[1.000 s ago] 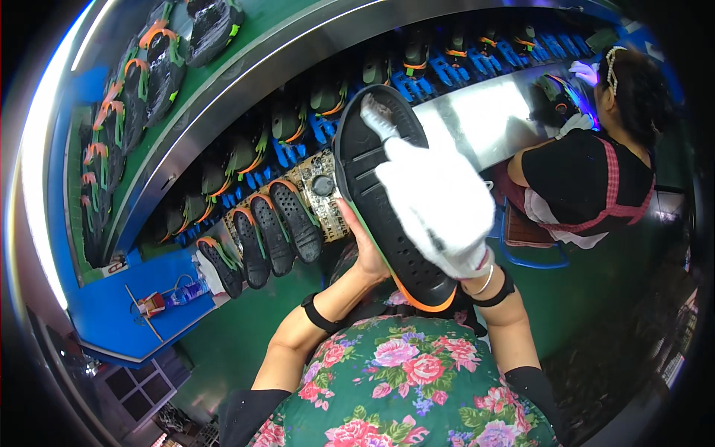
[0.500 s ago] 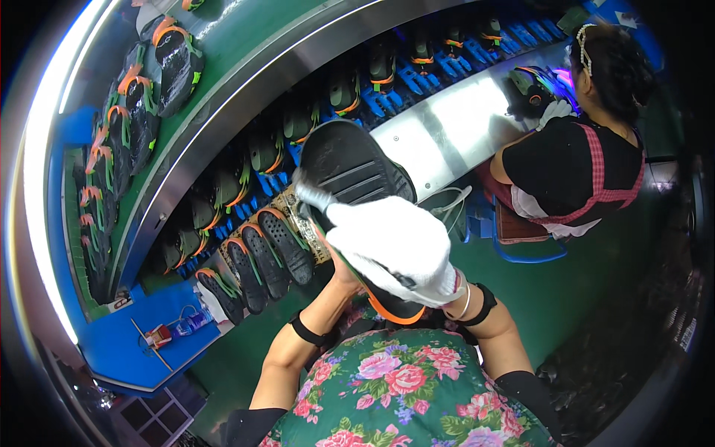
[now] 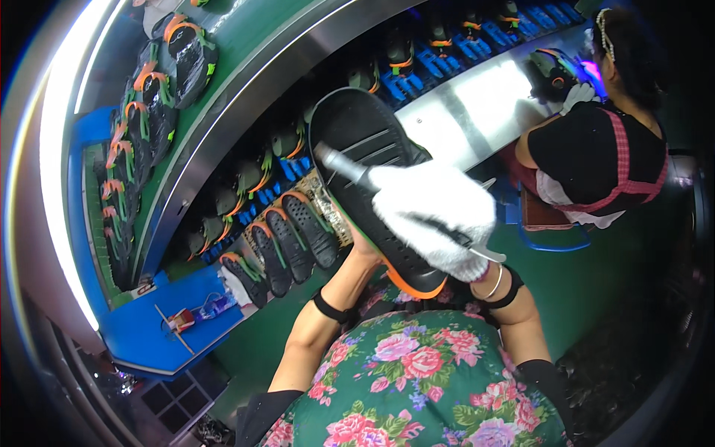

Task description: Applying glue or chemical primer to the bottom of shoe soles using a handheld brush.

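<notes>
A large black clog [image 3: 359, 123], with ridges across its upward-facing side and an orange rim at the near end, is held in front of my body. My bare left hand [image 3: 363, 240] grips its left edge from beneath, its fingers mostly hidden by the clog. Over the clog's middle, my white-gloved right hand [image 3: 439, 217] is closed round a brush [image 3: 348, 167]. The brush's pale, blurred head lies at the clog's left side, near the ridges. Whether the bristles touch the surface, I cannot tell.
Several black clogs [image 3: 298, 231] with orange and green trim lie left of my arms. A blue table [image 3: 141, 335] stands at lower left. Shoes on blue holders [image 3: 443, 59] line the far side beside a metal worktop [image 3: 454, 119]. A seated co-worker [image 3: 596, 149] is at right.
The brush has moved from the clog's left edge inward over its surface. The clog's near end shows more from under my right hand. The whole view has shifted slightly.
</notes>
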The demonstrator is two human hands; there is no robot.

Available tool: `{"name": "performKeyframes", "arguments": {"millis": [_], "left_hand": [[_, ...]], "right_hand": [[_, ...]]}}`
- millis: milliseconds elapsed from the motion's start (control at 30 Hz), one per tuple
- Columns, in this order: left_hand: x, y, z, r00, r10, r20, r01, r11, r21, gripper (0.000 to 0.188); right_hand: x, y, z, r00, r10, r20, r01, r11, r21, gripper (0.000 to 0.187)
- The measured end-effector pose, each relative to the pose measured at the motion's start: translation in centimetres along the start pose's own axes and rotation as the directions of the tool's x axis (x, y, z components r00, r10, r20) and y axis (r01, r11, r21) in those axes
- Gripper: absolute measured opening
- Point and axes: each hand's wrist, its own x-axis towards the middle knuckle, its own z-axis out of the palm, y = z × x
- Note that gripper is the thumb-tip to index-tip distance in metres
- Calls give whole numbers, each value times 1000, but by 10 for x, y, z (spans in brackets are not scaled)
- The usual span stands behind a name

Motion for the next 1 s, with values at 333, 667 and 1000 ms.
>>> {"name": "performKeyframes", "arguments": {"millis": [333, 667, 1000], "left_hand": [[0, 1, 1, 999, -23, 38, 22, 999, 29, 96], [7, -1, -7, 1000, -7, 8, 8, 997, -82, 87], [15, -2, -39, 992, -12, 122, 43, 966, -255, 78]], "right_hand": [[-12, 5, 5, 998, 36, -45, -29, 990, 137, 30], [-29, 15, -2, 999, 23, -43, -19, 996, 88, 26], [-31, 23, -12, 998, -25, -65, 32, 994, 102, 28]]}}
